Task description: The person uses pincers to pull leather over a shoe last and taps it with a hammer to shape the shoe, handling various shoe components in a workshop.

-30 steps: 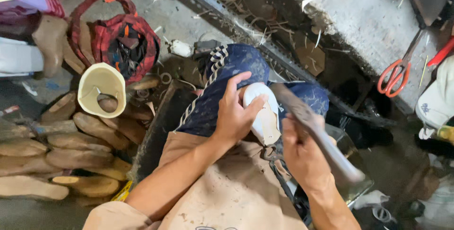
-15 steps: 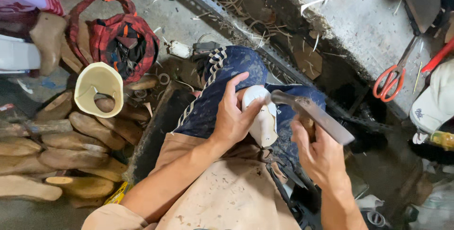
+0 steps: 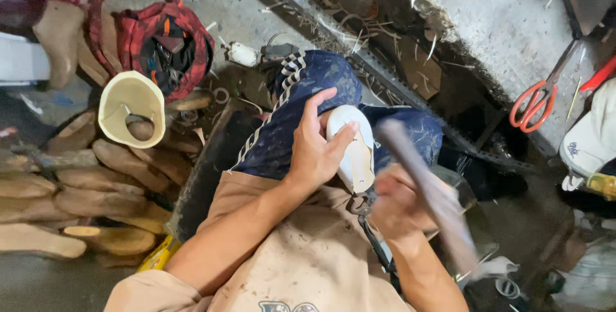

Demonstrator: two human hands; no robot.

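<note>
The right hand point(image 3: 401, 206) and the hammer point(image 3: 427, 190) it grips are smeared by motion blur, so the hammer's head cannot be made out. The left hand point(image 3: 314, 148) covers the near left side of the white shoe sole point(image 3: 356, 151). The red scissors point(image 3: 536, 100) are too small to show detail.

Right hand point(image 3: 401, 206) with hammer point(image 3: 427, 190) has swung down from its raised position; both now motion-blurred, head nearer the white shoe point(image 3: 353, 148).

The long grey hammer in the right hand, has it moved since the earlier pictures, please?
Yes: the long grey hammer is motion-blurred, its head now nearer the white shoe sole on the knee.
</note>
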